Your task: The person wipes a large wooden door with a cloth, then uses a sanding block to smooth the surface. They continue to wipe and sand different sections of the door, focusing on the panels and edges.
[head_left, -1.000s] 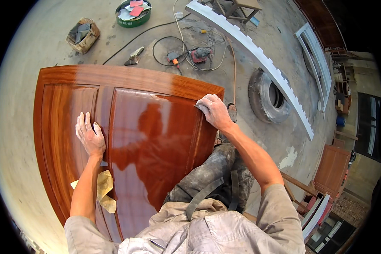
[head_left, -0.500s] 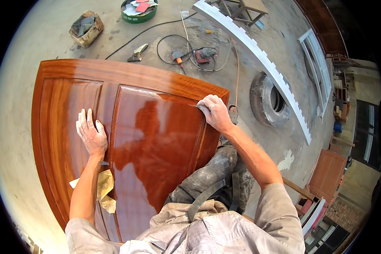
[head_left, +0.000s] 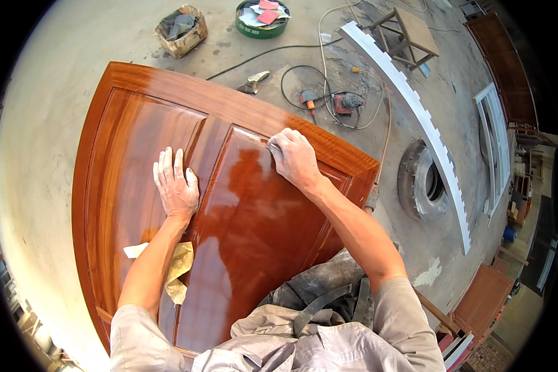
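The right hand (head_left: 294, 160), curled, contents unclear, has been moved leftward to another stretch of door (head_left: 273, 229); the left hand (head_left: 177, 186) is spread, empty.

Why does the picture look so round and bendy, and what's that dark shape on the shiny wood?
In the head view, the fisheye lens bends straight edges, so the white notched strip looks curved, and the corners go black; also in the head view, pale glare lies on the glossy wooden panel, and the dark shape looks like a person's reflection.

Left hand (head_left: 179, 191) spread, right hand (head_left: 293, 159) curled
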`<state>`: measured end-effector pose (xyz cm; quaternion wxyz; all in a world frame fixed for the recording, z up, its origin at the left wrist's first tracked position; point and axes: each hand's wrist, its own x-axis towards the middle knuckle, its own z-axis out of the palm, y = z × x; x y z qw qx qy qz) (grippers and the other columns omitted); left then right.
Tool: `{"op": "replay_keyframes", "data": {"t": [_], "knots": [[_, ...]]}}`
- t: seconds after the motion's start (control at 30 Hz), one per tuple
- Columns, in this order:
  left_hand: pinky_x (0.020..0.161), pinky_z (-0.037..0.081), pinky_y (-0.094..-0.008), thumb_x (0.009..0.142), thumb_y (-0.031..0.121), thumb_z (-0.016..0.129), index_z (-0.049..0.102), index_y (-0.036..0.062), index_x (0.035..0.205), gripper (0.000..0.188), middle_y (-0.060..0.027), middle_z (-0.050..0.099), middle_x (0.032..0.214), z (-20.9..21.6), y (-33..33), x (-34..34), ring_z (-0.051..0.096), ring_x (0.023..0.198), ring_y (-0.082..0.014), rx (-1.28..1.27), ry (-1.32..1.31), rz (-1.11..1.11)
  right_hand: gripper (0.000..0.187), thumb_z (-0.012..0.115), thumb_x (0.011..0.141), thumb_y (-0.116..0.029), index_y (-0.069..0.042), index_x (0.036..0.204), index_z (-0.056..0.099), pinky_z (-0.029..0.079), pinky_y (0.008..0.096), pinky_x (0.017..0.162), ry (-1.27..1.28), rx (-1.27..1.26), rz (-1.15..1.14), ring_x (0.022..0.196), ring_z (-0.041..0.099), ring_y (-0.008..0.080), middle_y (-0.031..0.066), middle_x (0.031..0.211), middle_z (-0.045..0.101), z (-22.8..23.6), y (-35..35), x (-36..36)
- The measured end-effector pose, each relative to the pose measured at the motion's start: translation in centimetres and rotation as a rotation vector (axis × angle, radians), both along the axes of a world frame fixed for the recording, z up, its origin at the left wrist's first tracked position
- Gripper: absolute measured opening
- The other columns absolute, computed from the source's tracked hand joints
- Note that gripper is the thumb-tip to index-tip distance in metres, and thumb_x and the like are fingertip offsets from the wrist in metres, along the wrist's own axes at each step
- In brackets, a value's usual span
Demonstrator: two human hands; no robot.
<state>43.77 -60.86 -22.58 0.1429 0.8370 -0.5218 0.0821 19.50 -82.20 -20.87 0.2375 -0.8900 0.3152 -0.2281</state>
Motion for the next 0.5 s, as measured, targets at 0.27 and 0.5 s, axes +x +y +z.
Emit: {"op": "replay_keyframes", "data": {"t": [0.27, 0.5], "knots": [[0.128, 0.026, -0.0573, 0.097, 0.019, 0.061, 0.051, 0.0067, 0.153, 0.058, -0.0190, 0.044, 0.161, 0.1, 0.6, 0.2, 0.038, 0.153, -0.0378, -0.018, 0.015, 0.006, 0.006, 0.071, 0.093, -0.013, -0.007, 0.092, 0.071, 0.053, 0.0457, 0.088, 0.019, 0.089, 0.064, 0.098, 0.065, 0.0334, 0.0111, 0.096, 0.066, -0.1, 0.0, 4.6], [0.128, 0.026, -0.0570, 0.097, 0.019, 0.061, 0.053, 0.0058, 0.152, 0.058, -0.0189, 0.045, 0.161, 0.2, 0.5, 0.0, 0.038, 0.153, -0.0376, -0.021, 0.021, 0.008, 0.006, 0.072, 0.093, -0.012, -0.007, 0.094, 0.071, 0.054, 0.0462, 0.085, 0.019, 0.056, 0.118, 0.095, 0.066, 0.0339, 0.0116, 0.094, 0.066, 0.0, -0.8, 6.6]]}}
